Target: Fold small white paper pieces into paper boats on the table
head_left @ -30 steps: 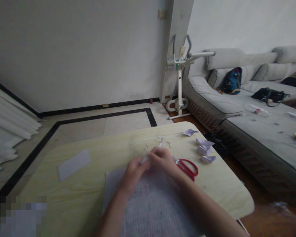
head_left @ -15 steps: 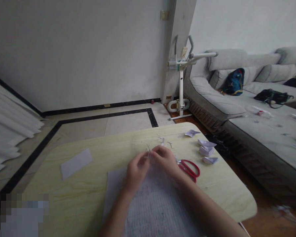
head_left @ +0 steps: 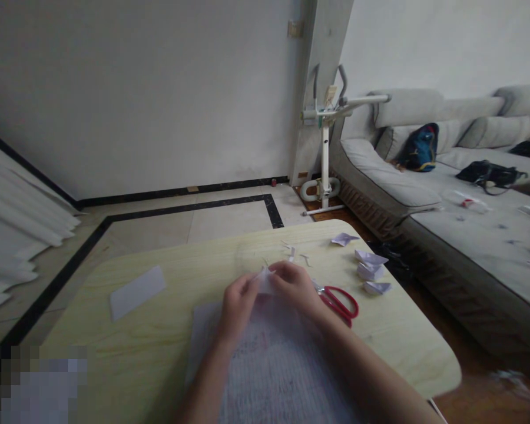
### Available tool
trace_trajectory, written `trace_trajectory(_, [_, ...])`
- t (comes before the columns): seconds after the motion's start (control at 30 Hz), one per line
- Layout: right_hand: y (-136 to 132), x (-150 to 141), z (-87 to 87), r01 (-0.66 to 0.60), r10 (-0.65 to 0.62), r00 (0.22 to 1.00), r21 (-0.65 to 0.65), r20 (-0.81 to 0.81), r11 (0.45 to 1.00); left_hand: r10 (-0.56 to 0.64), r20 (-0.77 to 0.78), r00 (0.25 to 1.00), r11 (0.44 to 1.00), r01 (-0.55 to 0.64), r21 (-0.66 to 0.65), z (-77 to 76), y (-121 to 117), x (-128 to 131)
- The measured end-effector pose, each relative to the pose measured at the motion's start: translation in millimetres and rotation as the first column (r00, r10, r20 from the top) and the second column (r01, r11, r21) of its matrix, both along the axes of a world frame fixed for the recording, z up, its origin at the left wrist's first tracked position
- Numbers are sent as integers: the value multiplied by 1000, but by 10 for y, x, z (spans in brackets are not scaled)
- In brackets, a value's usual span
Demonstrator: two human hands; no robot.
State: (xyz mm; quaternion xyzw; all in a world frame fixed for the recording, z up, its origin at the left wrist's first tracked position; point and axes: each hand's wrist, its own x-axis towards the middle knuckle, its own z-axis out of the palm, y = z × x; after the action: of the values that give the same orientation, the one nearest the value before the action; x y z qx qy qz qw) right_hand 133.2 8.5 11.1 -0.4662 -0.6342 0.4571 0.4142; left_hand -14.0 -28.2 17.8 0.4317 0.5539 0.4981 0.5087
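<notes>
Pinching one small white paper piece, your left hand and right hand are close together, near the far edge of the written sheet on the table. Red-handled scissors lie beside your right hand; paper boats lie farther right.

Dim pale wall ahead; black-banded tile floor; grey sofa rightward.

Four paper boats — scissors (one)
</notes>
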Motion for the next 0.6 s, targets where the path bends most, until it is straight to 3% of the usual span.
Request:
trace_trajectory(0.17, [-7,4,21,-52,52,999,-5,10,999,54,-61,997,998,-52,30,-82,17,-40])
trace_trajectory(0.4, [-15,21,-12,-70,70,997,8,43,997,14,-44,999,1000,-13,26,-6,-1,-14])
trace_trajectory(0.6, [-79,17,64,-151,146,987,78,64,985,91,-170,981,995,-84,48,-6,2,-48])
